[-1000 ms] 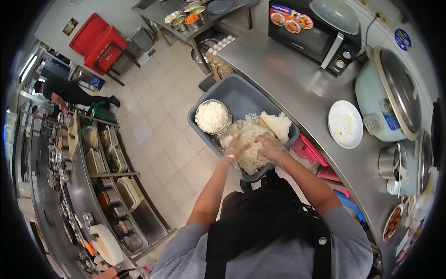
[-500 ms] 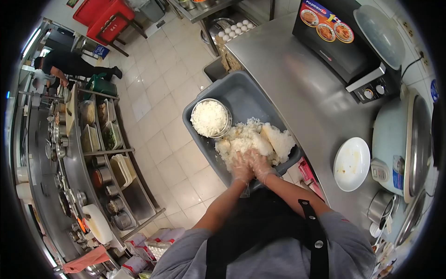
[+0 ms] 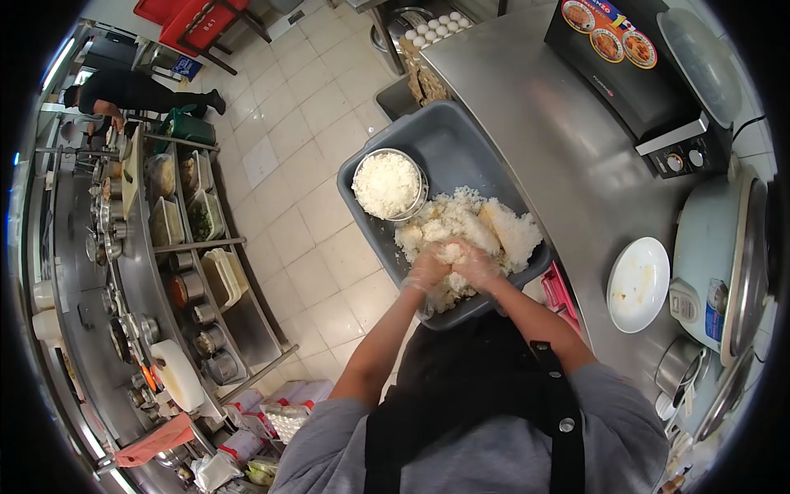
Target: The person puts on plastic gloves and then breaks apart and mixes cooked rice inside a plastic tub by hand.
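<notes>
In the head view, the left grip [image 3: 476, 265] and the right grip [image 3: 429, 267], both in clear gloves, are drawn together, each cupped on a clump of rice [image 3: 450, 253] that shows between them; the undersides of the fingers are hidden, so how tightly they press cannot be told. Both are at the near end of a grey tub [image 3: 459, 148], low over the loose rice [image 3: 444, 221], which spreads just ahead of the grip and to either side of it. Ahead and to the right of the grip, against the loose rice, lies a big slab of rice [image 3: 517, 239] with a fairly straight edge, not broken up. Ahead and to the left of the grip, inside the tub, stands a round metal bowl [image 3: 423, 200], heaped with white rice [image 3: 385, 183] past its rim. As far as shows, the work looks part-way along: the rice near the grip is mostly loosened into grains and small lumps, while the slab and some thicker lumps beside it are whole. The bowl's rice looks loose on top, but whether it has been worked cannot be told. The far end of the tub, well ahead of the grip, has bare floor. To the right of the grip, outside the tub, a stained white plate [image 3: 650, 267] rests on the steel table [image 3: 527, 107].
</notes>
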`<state>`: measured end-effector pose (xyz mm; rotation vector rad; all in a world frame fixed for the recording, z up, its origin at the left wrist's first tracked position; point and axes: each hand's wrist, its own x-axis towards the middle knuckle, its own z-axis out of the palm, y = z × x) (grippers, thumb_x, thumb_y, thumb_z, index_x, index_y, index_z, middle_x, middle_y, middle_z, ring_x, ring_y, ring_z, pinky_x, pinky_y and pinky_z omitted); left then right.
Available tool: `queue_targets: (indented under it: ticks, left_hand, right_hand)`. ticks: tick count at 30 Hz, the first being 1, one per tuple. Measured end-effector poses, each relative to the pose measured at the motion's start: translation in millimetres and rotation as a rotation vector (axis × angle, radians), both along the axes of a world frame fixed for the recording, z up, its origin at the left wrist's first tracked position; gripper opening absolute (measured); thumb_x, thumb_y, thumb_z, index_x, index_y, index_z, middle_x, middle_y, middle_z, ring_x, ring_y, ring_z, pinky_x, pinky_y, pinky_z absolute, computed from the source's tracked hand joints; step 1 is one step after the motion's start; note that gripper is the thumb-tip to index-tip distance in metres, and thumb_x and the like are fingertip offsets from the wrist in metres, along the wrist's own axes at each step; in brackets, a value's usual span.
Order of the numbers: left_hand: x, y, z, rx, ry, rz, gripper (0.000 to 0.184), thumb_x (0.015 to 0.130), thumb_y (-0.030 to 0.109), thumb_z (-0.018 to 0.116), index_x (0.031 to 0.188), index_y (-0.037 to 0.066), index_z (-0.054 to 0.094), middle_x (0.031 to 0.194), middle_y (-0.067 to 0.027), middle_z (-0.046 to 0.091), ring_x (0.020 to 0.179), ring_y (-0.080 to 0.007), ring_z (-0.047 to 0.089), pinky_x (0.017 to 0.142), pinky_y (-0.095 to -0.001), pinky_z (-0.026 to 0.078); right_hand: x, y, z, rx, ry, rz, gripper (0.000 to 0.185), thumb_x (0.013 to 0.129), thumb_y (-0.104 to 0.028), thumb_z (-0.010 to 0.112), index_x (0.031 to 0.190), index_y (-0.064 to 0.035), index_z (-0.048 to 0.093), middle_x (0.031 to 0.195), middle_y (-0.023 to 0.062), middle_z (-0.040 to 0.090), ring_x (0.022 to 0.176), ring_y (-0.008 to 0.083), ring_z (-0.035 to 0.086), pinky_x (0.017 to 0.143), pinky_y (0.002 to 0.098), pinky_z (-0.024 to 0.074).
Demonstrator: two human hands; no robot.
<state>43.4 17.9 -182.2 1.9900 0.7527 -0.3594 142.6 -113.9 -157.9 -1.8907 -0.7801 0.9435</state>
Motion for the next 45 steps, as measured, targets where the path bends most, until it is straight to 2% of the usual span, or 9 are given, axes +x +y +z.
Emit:
queue_targets:
  ticks: [2, 4, 10, 21, 26, 32, 35, 40, 45]
  left_hand:
    - [-4.8, 6.5, 16.0, -0.063, -0.094, 0.047, 0.062, 0.068, 0.025, 0.077, 0.123, 0.013, 0.049, 0.114, -0.0159, 0.059, 0.107, -0.0304, 0.057, 0.087, -0.0381, 0.047]
    - [-2.0, 11.7, 58.6, -0.721, -0.133, 0.359, 0.063, 0.073, 0.025, 0.075, 0.126, 0.013, 0.043, 0.110, -0.0107, 0.060, 0.101, -0.0230, 0.059, 0.083, -0.0373, 0.047]
    - [4.1, 14.5, 39.8, -0.812, -0.201, 0.401, 0.049, 0.080, 0.017, 0.071, 0.120, 0.009, 0.042, 0.101, -0.0086, 0.061, 0.088, -0.0149, 0.057, 0.075, -0.0294, 0.049]
    - [8.3, 16.4, 26.8, -0.203, -0.215, 0.502, 0.054, 0.089, 0.041, 0.055, 0.113, -0.008, 0.056, 0.100, -0.0180, 0.064, 0.090, -0.0245, 0.060, 0.081, -0.0355, 0.046]
    - [5.2, 8.7, 26.1, -0.220, 0.146, 0.604, 0.055, 0.090, 0.042, 0.049, 0.103, -0.010, 0.060, 0.096, -0.0212, 0.065, 0.092, -0.0285, 0.061, 0.082, -0.0398, 0.045]
    - [-7.7, -9.1, -10.5, -0.050, -0.029, 0.477, 0.040, 0.087, 0.035, 0.052, 0.113, 0.005, 0.057, 0.092, -0.0201, 0.066, 0.090, -0.0323, 0.063, 0.079, -0.0398, 0.046]
    - [-7.9, -17.0, 4.8, 0.011, 0.008, 0.399, 0.037, 0.086, 0.024, 0.056, 0.120, 0.010, 0.051, 0.092, -0.0206, 0.065, 0.090, -0.0332, 0.063, 0.079, -0.0380, 0.047]
    - [-22.4, -24.3, -33.6, -0.104, -0.490, 0.486, 0.059, 0.074, 0.009, 0.070, 0.129, 0.014, 0.047, 0.105, -0.0178, 0.060, 0.096, -0.0313, 0.058, 0.086, -0.0347, 0.046]
    - [-20.5, -6.0, 2.1, -0.219, -0.125, 0.257, 0.081, 0.075, 0.034, 0.074, 0.143, 0.020, 0.034, 0.134, -0.0234, 0.042, 0.123, -0.0346, 0.044, 0.102, -0.0364, 0.036]
  right_hand:
    - [4.7, 7.7, 48.1, -0.300, 0.142, -0.029, 0.055, 0.073, -0.016, 0.069, 0.124, -0.0072, 0.049, 0.116, 0.0195, 0.059, 0.106, 0.0344, 0.058, 0.090, 0.0367, 0.0465]
    - [-5.1, 0.8, 10.1, -0.239, 0.001, -0.053, 0.054, 0.075, -0.018, 0.069, 0.123, -0.0042, 0.048, 0.113, 0.0205, 0.060, 0.103, 0.0351, 0.059, 0.089, 0.0380, 0.0469]
    - [-7.0, 14.6, 32.2, -0.197, 0.027, 0.077, 0.056, 0.082, -0.031, 0.066, 0.122, 0.0019, 0.045, 0.105, 0.0239, 0.062, 0.100, 0.0376, 0.060, 0.086, 0.0417, 0.0473]
    - [0.3, 17.1, 62.1, -0.581, -0.145, 0.197, 0.068, 0.092, -0.057, 0.032, 0.121, 0.0021, 0.050, 0.106, 0.0283, 0.059, 0.100, 0.0423, 0.056, 0.092, 0.0464, 0.0413]
    - [-8.6, 5.8, 3.2, -0.356, -0.331, -0.195, 0.035, 0.088, -0.027, 0.049, 0.115, -0.0054, 0.058, 0.114, 0.0233, 0.058, 0.107, 0.0381, 0.055, 0.092, 0.0456, 0.0427]
    - [-6.4, 6.9, 15.0, 0.052, -0.015, -0.220, 0.040, 0.078, -0.002, 0.058, 0.118, -0.0060, 0.056, 0.116, 0.0158, 0.054, 0.109, 0.0324, 0.052, 0.096, 0.0373, 0.0412]
    - [-5.4, -1.7, 17.1, -0.058, -0.215, -0.075, 0.049, 0.070, 0.007, 0.060, 0.117, -0.0053, 0.056, 0.119, 0.0136, 0.049, 0.110, 0.0297, 0.049, 0.096, 0.0361, 0.0413]
    - [4.1, -3.7, 26.2, -0.313, -0.337, -0.133, 0.054, 0.072, 0.005, 0.060, 0.124, -0.0064, 0.052, 0.126, 0.0166, 0.043, 0.113, 0.0317, 0.046, 0.098, 0.0373, 0.0402]
    - [18.2, 8.6, -44.5, -0.667, -0.372, -0.034, 0.068, 0.076, -0.008, 0.063, 0.138, -0.0146, 0.036, 0.131, 0.0187, 0.043, 0.125, 0.0349, 0.039, 0.102, 0.0418, 0.0369]
